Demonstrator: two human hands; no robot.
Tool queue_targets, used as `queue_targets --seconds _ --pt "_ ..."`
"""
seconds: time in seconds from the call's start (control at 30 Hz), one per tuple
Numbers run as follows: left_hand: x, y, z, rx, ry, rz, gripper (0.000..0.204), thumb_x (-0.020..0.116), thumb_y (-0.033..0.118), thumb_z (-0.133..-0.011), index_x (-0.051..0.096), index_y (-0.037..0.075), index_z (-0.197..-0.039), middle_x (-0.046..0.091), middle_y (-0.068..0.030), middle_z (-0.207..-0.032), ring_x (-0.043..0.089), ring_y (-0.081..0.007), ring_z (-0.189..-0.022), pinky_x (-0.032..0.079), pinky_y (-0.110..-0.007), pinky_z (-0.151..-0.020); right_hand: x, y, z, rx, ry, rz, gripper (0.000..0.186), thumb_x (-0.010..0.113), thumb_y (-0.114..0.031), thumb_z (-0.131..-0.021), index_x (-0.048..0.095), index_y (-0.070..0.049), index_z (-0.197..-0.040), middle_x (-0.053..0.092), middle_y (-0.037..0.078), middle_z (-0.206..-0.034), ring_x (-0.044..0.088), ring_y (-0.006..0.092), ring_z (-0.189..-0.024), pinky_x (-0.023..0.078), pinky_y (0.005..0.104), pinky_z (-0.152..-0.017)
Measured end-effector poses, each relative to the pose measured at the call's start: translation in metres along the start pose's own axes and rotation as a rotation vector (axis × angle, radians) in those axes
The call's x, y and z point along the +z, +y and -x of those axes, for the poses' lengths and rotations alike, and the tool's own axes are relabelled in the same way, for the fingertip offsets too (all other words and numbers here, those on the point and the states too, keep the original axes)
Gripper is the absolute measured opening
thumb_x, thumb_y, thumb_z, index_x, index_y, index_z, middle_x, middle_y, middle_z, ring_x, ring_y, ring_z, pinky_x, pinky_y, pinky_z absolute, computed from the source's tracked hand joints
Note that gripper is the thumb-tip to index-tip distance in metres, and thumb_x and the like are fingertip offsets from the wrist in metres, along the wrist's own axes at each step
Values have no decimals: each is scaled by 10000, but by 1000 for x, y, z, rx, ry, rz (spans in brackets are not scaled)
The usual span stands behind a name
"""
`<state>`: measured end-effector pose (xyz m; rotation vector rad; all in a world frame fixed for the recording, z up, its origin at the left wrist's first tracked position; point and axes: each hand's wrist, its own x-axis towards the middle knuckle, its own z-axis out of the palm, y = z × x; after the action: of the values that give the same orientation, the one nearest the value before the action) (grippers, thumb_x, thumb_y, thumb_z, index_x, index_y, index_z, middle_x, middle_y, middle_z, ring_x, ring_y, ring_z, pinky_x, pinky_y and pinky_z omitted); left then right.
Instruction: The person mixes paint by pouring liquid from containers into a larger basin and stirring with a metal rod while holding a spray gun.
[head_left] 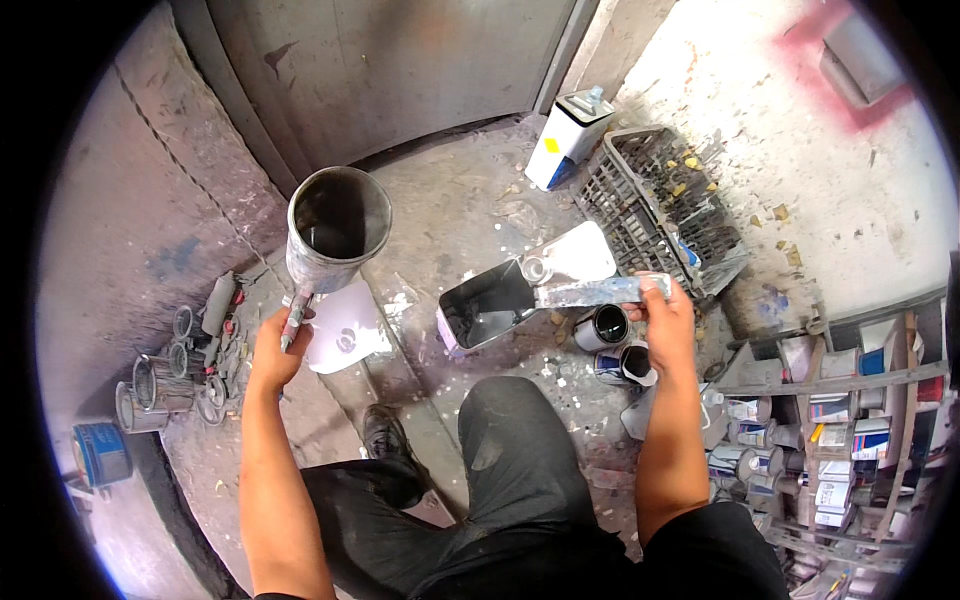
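My left hand (275,345) is closed around the handle of a large paint-smeared metal cup (335,265). The cup is raised, its dark inside showing from above. In my right hand (667,320), a flat paint-stained stirring stick (600,292) is gripped by one end. Its other end reaches the rim of a cut-open rectangular can (455,335), dark inside with a lilac side. Against that can's far side is a white container (588,250) with a round neck. Two small paint tins (592,338) with dark contents stand below the stick. A white sheet (352,345) with a dark ring mark lies near my left hand.
A grey plastic crate (655,205) and a rectangular metal can (568,140) stand by the right wall. Shelves of tins (830,385) line the right side. Several used cans (160,383) and a blue tin (100,452) are at left. A grey metal door (400,60) is ahead.
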<state>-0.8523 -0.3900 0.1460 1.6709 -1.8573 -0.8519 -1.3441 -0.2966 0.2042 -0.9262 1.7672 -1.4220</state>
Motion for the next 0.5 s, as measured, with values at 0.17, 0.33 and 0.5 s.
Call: queue_targets --seconds 0.17,0.33,0.5 --pt "2 8 -2 -53 -33 4 189 611 57 -800 637 34 -986 617 -62 -815 565 -164 -775 447 -315 -735 -26 -17 1 36 43 -80 233 532 -173 -953 594 9 -1086 656 74 -881 636 135 -687 467 226 -569" --pt "5 10 -4 -24 -20 46 196 611 77 -795 654 15 -976 642 -101 -812 597 -187 -766 462 -323 -721 -36 -14 -2 4 24 -104 254 533 -231 -955 580 -36 -1111 650 69 -806 586 105 -619 434 234 -475" --pt "6 9 -5 11 -23 50 201 608 82 -794 657 -2 -970 650 -115 -821 607 -195 -775 465 -327 -731 -38 -18 -2 28 12 -133 257 541 -188 -951 590 4 -1115 651 66 -888 634 139 -693 472 226 -571"
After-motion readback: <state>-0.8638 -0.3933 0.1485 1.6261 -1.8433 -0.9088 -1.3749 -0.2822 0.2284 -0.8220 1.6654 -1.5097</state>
